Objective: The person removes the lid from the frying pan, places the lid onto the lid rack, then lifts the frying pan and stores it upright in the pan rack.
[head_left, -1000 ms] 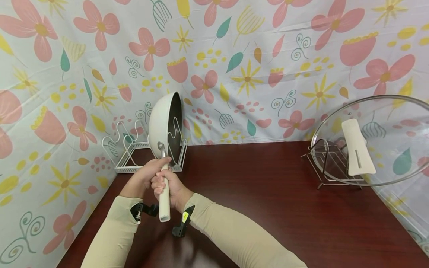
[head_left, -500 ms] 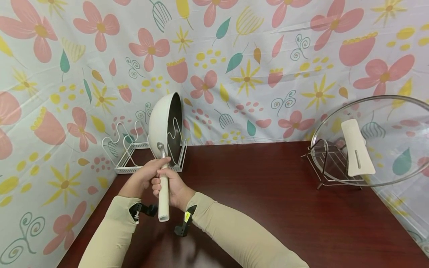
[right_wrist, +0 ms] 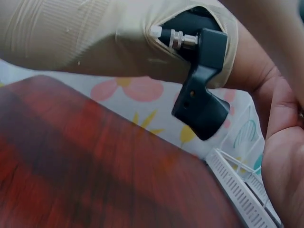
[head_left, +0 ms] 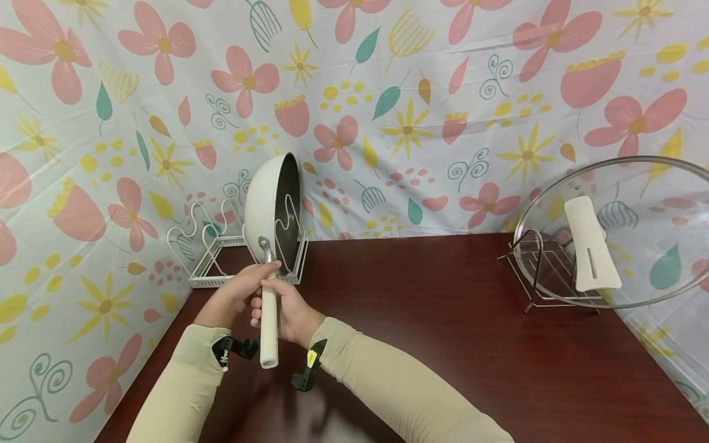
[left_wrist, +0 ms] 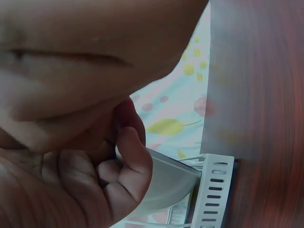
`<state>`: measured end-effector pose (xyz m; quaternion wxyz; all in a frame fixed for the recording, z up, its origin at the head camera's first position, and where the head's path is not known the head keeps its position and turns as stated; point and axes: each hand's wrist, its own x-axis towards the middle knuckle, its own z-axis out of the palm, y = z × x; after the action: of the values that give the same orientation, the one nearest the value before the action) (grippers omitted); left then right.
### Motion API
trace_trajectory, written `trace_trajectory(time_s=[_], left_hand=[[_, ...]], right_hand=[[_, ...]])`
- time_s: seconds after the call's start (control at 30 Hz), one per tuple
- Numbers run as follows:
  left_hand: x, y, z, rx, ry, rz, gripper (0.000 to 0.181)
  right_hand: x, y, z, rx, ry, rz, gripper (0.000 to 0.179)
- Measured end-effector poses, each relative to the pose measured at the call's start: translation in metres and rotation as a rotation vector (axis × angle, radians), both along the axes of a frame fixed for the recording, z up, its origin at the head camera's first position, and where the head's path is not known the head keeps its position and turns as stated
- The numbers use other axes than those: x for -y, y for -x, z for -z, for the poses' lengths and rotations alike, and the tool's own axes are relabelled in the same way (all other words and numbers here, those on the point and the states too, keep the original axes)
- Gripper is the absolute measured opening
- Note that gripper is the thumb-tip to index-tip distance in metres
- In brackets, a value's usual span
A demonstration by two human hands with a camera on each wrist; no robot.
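A white wok (head_left: 259,203) with a dark inside stands on its edge in the right part of a white wire rack (head_left: 206,282). Its pale handle (head_left: 269,329) points toward me. My left hand (head_left: 239,289) grips the handle close to its metal joint. Just below, my right hand (head_left: 297,317) holds the same handle, thumb on top and fingertips showing on the far side. In the left wrist view, fingers cover the handle and the wok's side (left_wrist: 171,185) shows beside the rack's slotted edge (left_wrist: 217,190). The right wrist view shows the rack (right_wrist: 240,192) past the hand.
A large glass lid (head_left: 659,234) with a cream handle (head_left: 591,246) leans in a silver wire rack (head_left: 540,258) at the right. Flowered cloth (head_left: 410,135) hangs behind and at both sides of the dark red table (head_left: 421,307).
My right hand's fingers have slid back off the front of the handle, baring more of it. The handle's end has shifted slightly left. Wok and rack stay in place.
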<state>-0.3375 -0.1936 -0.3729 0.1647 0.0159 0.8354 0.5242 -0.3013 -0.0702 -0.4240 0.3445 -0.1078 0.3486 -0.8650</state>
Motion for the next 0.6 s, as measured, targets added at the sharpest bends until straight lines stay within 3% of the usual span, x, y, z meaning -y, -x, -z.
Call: trace_trajectory(time_s=[0.3,0.6], left_hand=[[0.0012,-0.0014,0.0048,-0.019,0.08,-0.02,0.045],[0.0013,-0.004,0.0044,-0.026,0.088,-0.073,0.049]], right_hand=[[-0.0043,-0.0013,0.0031,-0.033,-0.06,-0.052,0.024],[0.0025,-0.0045,0.0022,-0.039,-0.049,-0.013,0.013]])
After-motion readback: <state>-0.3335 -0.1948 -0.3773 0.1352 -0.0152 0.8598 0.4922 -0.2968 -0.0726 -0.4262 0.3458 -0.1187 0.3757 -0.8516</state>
